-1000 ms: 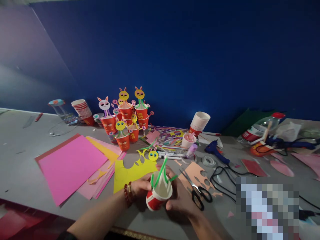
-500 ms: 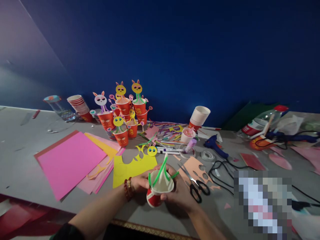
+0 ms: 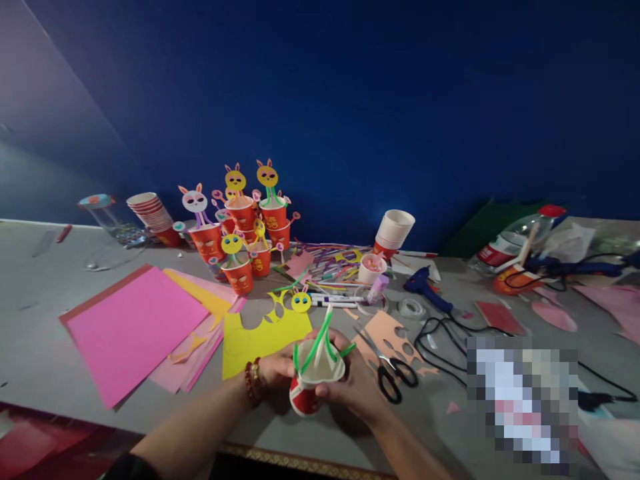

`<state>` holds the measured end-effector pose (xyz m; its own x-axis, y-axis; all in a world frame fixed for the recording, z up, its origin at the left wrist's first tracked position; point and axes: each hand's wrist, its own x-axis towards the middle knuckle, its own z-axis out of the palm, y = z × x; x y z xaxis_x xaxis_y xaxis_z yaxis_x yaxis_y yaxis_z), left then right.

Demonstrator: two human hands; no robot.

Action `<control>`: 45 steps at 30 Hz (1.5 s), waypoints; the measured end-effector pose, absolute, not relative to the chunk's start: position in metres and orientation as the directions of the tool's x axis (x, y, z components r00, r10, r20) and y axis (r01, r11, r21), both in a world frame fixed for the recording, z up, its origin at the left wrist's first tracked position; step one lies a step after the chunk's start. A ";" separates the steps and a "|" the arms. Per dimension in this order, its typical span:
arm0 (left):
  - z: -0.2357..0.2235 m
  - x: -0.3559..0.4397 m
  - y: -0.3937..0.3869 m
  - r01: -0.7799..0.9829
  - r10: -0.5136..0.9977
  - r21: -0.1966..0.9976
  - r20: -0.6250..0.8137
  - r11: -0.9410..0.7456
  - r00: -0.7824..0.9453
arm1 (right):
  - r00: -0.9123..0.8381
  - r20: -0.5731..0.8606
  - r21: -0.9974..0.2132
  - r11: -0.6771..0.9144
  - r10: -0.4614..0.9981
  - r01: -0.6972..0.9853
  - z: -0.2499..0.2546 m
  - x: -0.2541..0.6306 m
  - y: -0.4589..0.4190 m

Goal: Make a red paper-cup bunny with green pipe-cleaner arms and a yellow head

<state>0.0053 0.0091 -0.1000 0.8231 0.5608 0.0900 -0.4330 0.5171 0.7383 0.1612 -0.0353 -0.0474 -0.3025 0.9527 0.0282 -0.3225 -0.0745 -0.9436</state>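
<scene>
Between my two hands I hold a red and white paper cup (image 3: 303, 395), tilted with its mouth towards me. Green pipe cleaners (image 3: 320, 340) stand up from inside it, meeting in a peak, and their ends stick out past the rim. My left hand (image 3: 278, 368), with beaded bracelets (image 3: 253, 381) at the wrist, grips the cup's left side. Around the right side my right hand (image 3: 355, 387) is closed, its thumb near the rim. Beyond the cup lies a yellow paper rabbit face (image 3: 301, 300) with blue eyes. Black-handled scissors (image 3: 395, 373) rest to the right.
Pink paper sheets (image 3: 137, 327) and cut yellow paper (image 3: 250, 340) lie left. Decorated red cups (image 3: 237, 277) stand behind, near cup stacks (image 3: 394, 233). A blue glue gun (image 3: 427, 290), its black cable, a tape roll (image 3: 412, 307) and a plastic bottle (image 3: 520, 237) are on the right.
The whole scene has shifted slightly left in view. Both hands keep the same grip on the cup, and nothing else has visibly moved.
</scene>
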 end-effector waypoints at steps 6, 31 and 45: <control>-0.107 0.005 0.009 -0.450 0.577 0.742 0.105 0.497 0.810 | -0.297 0.032 -0.942 -0.071 0.954 -0.327 -0.052 0.161 -0.036; -0.104 0.006 0.010 -0.473 0.585 0.734 0.127 0.488 0.801 | -0.254 0.088 -0.960 0.014 0.963 -0.281 -0.068 0.165 -0.034; -0.105 0.010 0.013 -0.495 0.596 0.734 0.154 0.465 0.788 | -0.262 0.081 -0.959 0.004 0.962 -0.282 -0.066 0.166 -0.032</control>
